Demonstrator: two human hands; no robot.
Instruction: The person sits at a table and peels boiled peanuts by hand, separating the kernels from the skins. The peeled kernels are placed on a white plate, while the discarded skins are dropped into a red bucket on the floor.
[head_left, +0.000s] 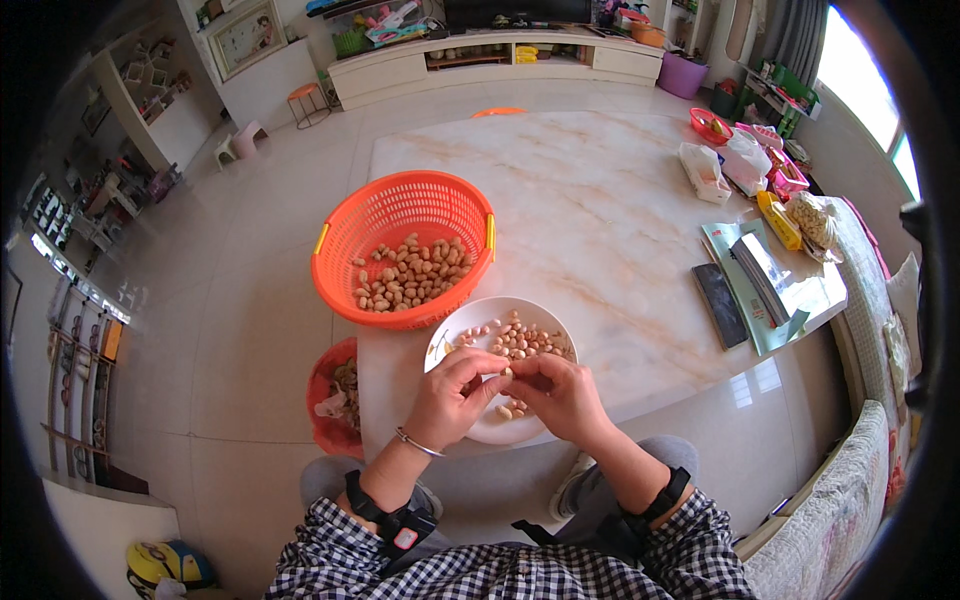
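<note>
Above a white plate (480, 433) my left hand (459, 391) and my right hand (561, 391) meet at the fingertips. Both pinch a small peanut (507, 373), mostly covered by the fingers. Shelled pink peanut kernels (526, 341) lie across the far side of the plate. Nearer me, a few unshelled peanuts (504, 412) rest on it, partly hidden by my right hand. Just beyond and to the left stands an orange plastic basket (352, 217) with yellow handles. Many unshelled peanuts (420, 274) cover part of its bottom.
A red waste bin (321, 420) with discarded shells sits on the floor left of the marble table (600, 225). On the table's right side are a black phone (720, 304), books (765, 277), a yellow packet (778, 220) and plastic bags (744, 161). A sofa (825, 495) borders the right.
</note>
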